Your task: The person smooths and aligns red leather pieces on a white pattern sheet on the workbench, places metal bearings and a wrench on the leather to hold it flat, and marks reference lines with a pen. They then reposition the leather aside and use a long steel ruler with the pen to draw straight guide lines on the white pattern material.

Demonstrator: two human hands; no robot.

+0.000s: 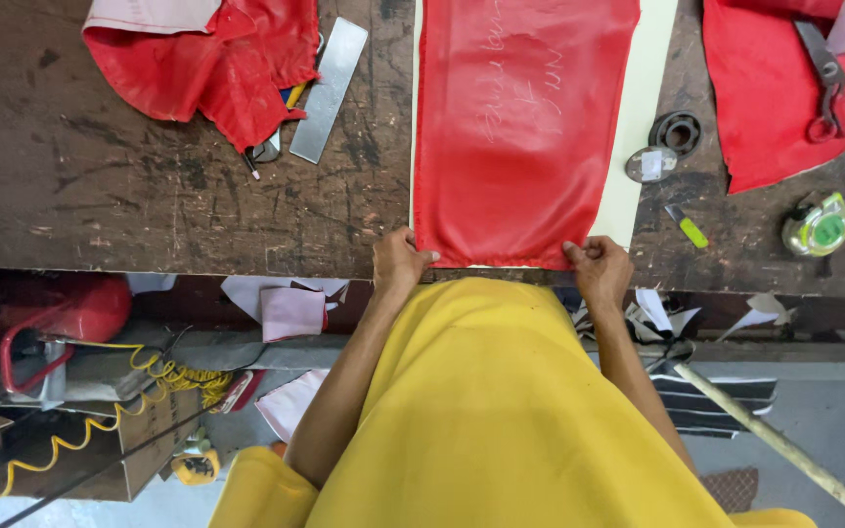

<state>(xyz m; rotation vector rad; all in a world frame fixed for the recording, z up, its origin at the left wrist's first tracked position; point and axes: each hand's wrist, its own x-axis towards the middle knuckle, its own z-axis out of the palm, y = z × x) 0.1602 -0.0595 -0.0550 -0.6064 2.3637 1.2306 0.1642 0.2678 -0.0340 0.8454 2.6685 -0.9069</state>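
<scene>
Both hands pinch the red cloth point(515, 127) at the bench's point(149, 196) near edge. Left grip point(401, 262) holds its left corner, right grip point(599, 264) its right corner.

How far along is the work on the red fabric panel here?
Done: red panel lies flat on the cream sheet, chalk-marked. In hand: left hand and right hand pinch its near corners at the table edge. Left: scissors lie unused.
</scene>
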